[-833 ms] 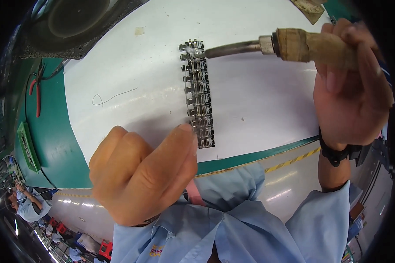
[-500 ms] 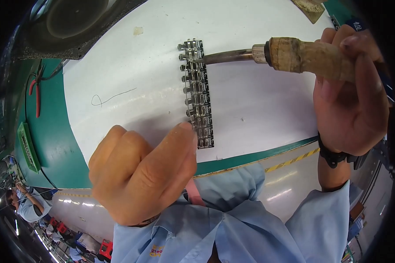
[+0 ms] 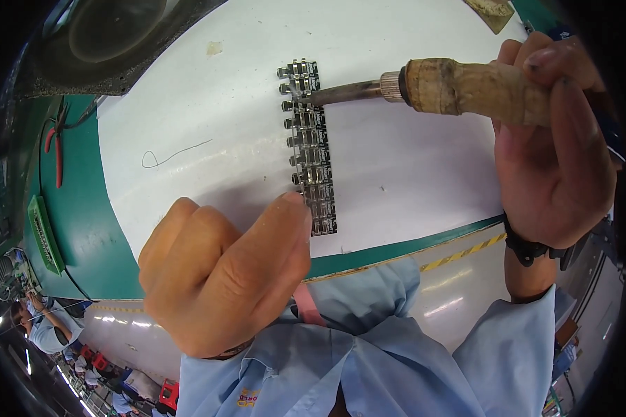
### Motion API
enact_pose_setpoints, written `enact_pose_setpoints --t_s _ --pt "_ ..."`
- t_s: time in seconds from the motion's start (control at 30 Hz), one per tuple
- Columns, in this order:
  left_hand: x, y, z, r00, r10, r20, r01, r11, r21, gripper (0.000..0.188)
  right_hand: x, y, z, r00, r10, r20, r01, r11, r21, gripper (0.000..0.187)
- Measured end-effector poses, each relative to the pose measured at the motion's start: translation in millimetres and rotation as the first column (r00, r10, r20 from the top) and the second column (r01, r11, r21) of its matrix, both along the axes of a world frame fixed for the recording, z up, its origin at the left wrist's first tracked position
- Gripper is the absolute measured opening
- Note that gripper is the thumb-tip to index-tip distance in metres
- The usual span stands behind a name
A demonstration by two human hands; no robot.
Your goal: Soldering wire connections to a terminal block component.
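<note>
A narrow black circuit board strip [image 3: 321, 149] lies upright in the picture on a white paper sheet [image 3: 410, 174], with a row of silver metal connectors along its left side. My right hand [image 3: 553, 139] is closed round the tape-wrapped handle of a soldering iron [image 3: 434, 85]. The iron's tip reaches the upper part of the strip, at about the third connector from the far end. My left hand [image 3: 229, 271] is closed at the strip's near end; its thumb and forefinger pinch the strip's left edge there, and the fingertips hide part of it.
A dark, round-topped machine part [image 3: 115, 31] stands at the far left. Red-handled pliers [image 3: 58, 149] and a green slotted tray [image 3: 44, 233] lie on the green mat [image 3: 94, 208]. A thin wire [image 3: 177, 153] lies on the paper. A brownish block [image 3: 492, 12] sits at the far right. Another person [image 3: 49, 320] works at the far lower left.
The soldering iron and my right hand have shifted slightly left, so the tip lies further across the strip. The strip's far end has moved a little left; my left hand is nearly still.
</note>
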State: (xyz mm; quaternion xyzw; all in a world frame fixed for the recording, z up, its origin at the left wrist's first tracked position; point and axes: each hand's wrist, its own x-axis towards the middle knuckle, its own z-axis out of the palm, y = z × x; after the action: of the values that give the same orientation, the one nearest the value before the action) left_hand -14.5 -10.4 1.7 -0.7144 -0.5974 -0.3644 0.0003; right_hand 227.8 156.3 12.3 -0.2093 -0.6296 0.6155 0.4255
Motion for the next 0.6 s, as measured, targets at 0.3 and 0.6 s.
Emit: enact_pose_setpoints --t_s 0.3,0.6 --pt "-0.5 0.1 0.8 1.000 -0.005 -0.012 0.005 1.000 0.006 0.030 12.8 18.6 -4.2 0.957 0.232 0.171 -0.261 0.950 0.171 0.023" --pt "-2.1 0.6 -2.4 1.000 -0.013 0.000 0.013 1.000 0.015 0.030 -3.5 -7.3 4.7 0.963 -0.015 0.271 -0.066 0.956 0.286 0.026"
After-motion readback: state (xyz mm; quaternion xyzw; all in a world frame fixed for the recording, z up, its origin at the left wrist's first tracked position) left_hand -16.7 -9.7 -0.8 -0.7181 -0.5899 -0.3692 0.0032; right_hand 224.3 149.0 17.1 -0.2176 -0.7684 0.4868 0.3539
